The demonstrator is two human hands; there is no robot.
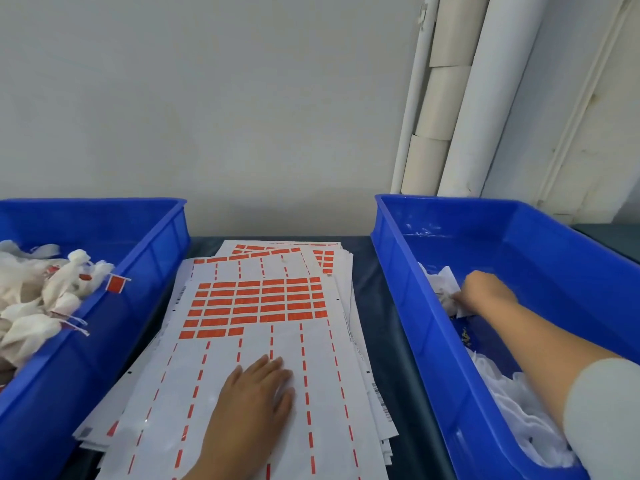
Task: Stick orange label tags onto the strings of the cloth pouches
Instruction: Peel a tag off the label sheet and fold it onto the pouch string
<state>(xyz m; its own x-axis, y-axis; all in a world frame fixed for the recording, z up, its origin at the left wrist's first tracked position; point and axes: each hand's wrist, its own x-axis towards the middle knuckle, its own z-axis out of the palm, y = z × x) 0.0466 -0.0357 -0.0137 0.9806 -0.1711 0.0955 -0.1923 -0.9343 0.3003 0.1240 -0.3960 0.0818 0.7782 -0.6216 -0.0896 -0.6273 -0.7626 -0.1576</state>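
A stack of white label sheets (242,341) lies in the middle of the table; the top sheet carries several rows of orange label tags (259,303). My left hand (258,396) rests flat on the bare lower part of that sheet, fingers straight. My right hand (485,292) reaches into the blue bin on the right (398,271) and grips a white cloth pouch (445,289) near the bin's left wall. More white pouches (519,420) lie at that bin's near end. Tagged pouches (41,292) with orange labels on their strings fill the left blue bin (152,271).
The dark table top (367,306) shows between the sheets and the bins. A pale wall stands behind, with white pipes and rolled material (450,98) leaning at the back right corner.
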